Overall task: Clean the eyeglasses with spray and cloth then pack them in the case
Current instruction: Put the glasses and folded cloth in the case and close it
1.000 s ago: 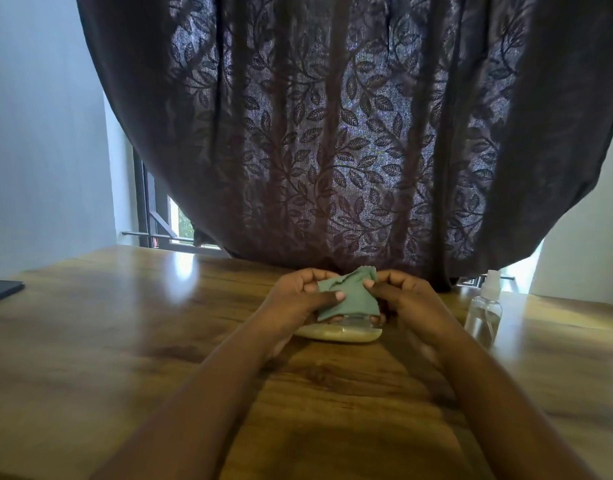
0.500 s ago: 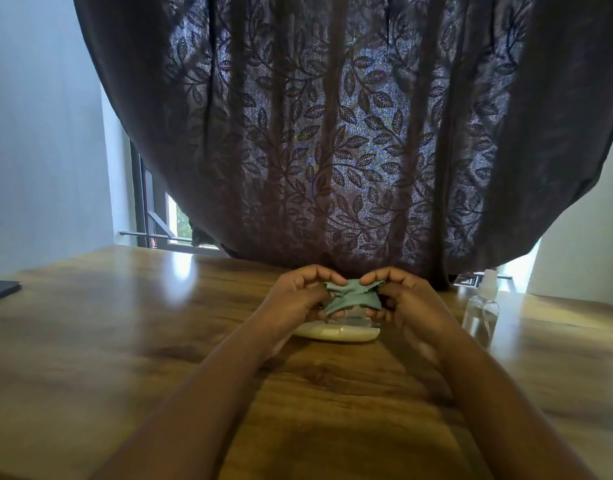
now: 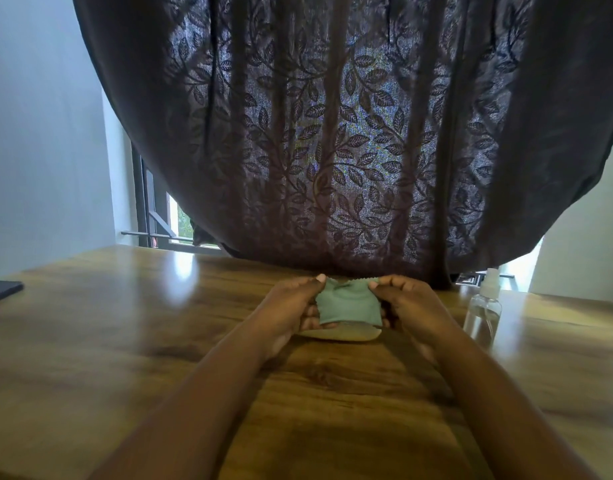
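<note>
1. Head view, the hands: the left hand (image 3: pixel 291 306) and the right hand (image 3: pixel 407 303) meet at the middle of the bench (image 3: pixel 125 341), each closed in a pinch on an upper corner of the green cloth (image 3: pixel 348 306), which hangs stretched flat between them with its face toward the camera.

2. Head view, the case: the pale case (image 3: pixel 343 334) lies on the bench directly beneath the cloth, its long axis running left to right, parallel to the line between the two hands. Its ends reach about equally toward either hand, so neither is clearly nearer (the cloth's lower edge hides the case's top, and I cannot tell whether it is open or closed).

3. Head view, the eyeglasses: they are not visible. They may sit behind the cloth or in the case, but that cannot be read here.

4. Head view, the spray bottle (image 3: pixel 483 306): it stands upright on the bench, just to the right of the right hand and apart from it, so that hand would be the natural one for it.

5. Judgement: the cloth looks spread for folding or for laying down onto the case straight below, so the coming move would be mostly downward, with little sideways travel.
</note>
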